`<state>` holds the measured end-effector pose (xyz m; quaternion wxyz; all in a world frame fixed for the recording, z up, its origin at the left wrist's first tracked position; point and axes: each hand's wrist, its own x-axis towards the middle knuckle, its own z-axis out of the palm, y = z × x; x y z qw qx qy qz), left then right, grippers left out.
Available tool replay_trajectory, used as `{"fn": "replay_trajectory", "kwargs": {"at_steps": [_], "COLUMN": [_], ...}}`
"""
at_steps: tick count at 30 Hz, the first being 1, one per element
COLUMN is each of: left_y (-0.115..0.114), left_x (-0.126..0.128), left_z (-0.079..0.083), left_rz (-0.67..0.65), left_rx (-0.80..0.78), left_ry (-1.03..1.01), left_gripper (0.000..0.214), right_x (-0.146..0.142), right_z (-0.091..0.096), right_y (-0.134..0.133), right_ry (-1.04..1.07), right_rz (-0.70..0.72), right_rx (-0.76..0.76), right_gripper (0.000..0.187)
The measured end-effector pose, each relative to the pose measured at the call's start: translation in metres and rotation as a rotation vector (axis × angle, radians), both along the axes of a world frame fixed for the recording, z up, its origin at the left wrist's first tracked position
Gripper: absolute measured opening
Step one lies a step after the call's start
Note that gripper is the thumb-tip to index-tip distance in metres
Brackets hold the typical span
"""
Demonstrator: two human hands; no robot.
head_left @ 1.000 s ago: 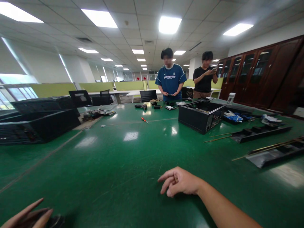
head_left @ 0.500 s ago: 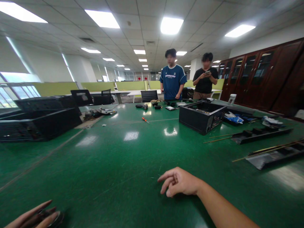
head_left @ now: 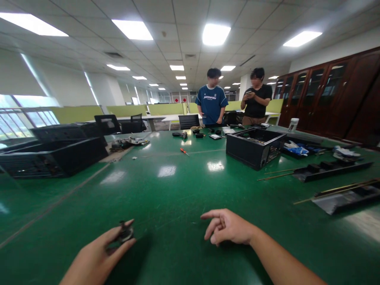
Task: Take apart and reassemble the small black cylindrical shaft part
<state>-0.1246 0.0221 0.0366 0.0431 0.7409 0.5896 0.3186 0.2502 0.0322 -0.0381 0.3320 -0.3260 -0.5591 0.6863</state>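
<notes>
Part (head_left: 127, 234), small and dark, sits pinched in our left grip (head_left: 97, 253) over the near-left tabletop (head_left: 169, 257). Our right grip (head_left: 233, 227) looks empty, fingers loosely curled. We want an even, steady pinch at its edges.

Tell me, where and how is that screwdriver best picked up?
Probably by the red handle, coming down from above: the screwdriver lies flat on the table, and its handle looks thicker than the shaft, which points toward the near right.
</notes>
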Motion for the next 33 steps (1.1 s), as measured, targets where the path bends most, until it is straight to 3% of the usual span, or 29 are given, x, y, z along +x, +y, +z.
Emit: {"fn": "replay_trajectory", "kwargs": {"at_steps": [4,6,8,11,14,19,24,33], "left_y": [-0.004,-0.015,-0.026,-0.034,-0.033,-0.030,-0.033,-0.035], "left_x": [0.081,0.115,0.132,0.132,0.121,0.113,0.119,0.121], "left_z": [-0.006,-0.012,-0.019,-0.028,-0.035,-0.042,-0.039,-0.037], "left_rz": [-0.256,-0.358,-0.440,-0.543,-0.590,-0.473,-0.532,-0.623], "left_rx": [-0.057,-0.048,-0.014,0.086,0.172,0.182,0.172,0.210], "left_ry": [-0.014,-0.018,-0.026,-0.051,-0.059,-0.060,-0.079,-0.112], "left_gripper": [0.035,0.029,0.027,0.028,0.038,0.062,0.036,0.042], "right_x": [0.003,0.003,0.000,-0.007,-0.014,-0.022,-0.026,-0.031], "right_z": [0.010,0.017,0.024,0.034,0.039,0.035,0.030,0.020], "right_y": [-0.004,-0.009,-0.017,-0.030,-0.039,-0.044,-0.043,-0.042], "right_ry": [-0.073,-0.154,-0.230,-0.350,-0.475,-0.588,-0.562,-0.588], "right_rz": [-0.062,-0.137,-0.222,-0.234,-0.216,-0.206,-0.232,-0.208], "right_rx": [0.092,0.239,0.448,0.703,0.820,0.874,0.898,0.977], "right_gripper": [0.077,0.065,0.050,0.047,0.045,0.035,0.027,0.017]}}
